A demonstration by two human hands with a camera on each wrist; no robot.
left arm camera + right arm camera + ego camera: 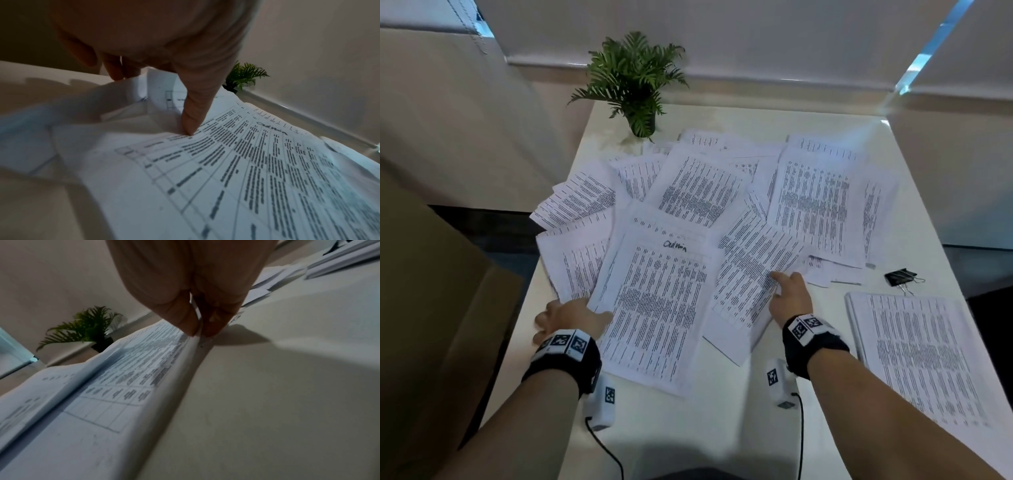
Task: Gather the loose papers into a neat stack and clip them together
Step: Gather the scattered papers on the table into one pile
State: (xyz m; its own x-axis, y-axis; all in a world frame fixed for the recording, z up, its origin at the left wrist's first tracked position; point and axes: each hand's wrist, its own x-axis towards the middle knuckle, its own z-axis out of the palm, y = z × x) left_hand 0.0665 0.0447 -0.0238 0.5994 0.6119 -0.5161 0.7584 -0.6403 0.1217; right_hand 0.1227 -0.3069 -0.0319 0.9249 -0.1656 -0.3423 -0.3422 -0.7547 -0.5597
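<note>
Many loose printed sheets (pixel 698 192) lie scattered and overlapping across the middle of the white table (pixel 722 428). My left hand (pixel 580 313) holds the left edge of the near sheet headed "admin" (pixel 657 308). Its thumb (pixel 193 116) presses on top, and the other fingers (pixel 117 69) curl behind the paper. My right hand (pixel 784 291) pinches the right edge of a tilted bundle of sheets (pixel 750 274); in the right wrist view the thumb (pixel 183 321) and a finger close on that edge (pixel 197 340). A black binder clip (pixel 900 275) lies to the right, untouched.
A squared stack of printed pages (pixel 921 359) sits at the table's near right. A small potted fern (pixel 635 85) stands at the far edge behind the papers. Brown cardboard (pixel 431 308) is beside the table on the left. Wrist camera cables (pixel 606 448) trail near me.
</note>
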